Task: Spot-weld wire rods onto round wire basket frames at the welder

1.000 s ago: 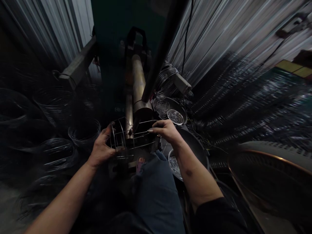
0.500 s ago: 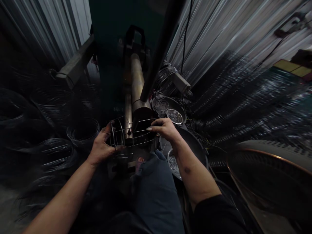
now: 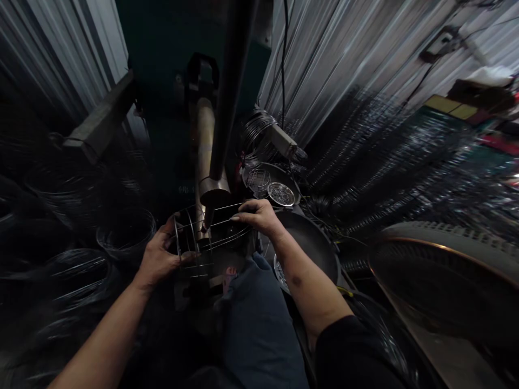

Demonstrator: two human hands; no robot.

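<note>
A wire frame (image 3: 192,229) is being held in front of the person's lap, at the end of a lower metal bar (image 3: 201,219); whether it is encircling the bar cannot be told. Its ringed left end is being gripped by the left hand (image 3: 156,255), thumb and fingers spread wide. On its right side, a thin wire is being pinched narrowly by the right hand (image 3: 259,218). Beyond, small metal pieces are being held in a bowl (image 3: 281,205).
</note>
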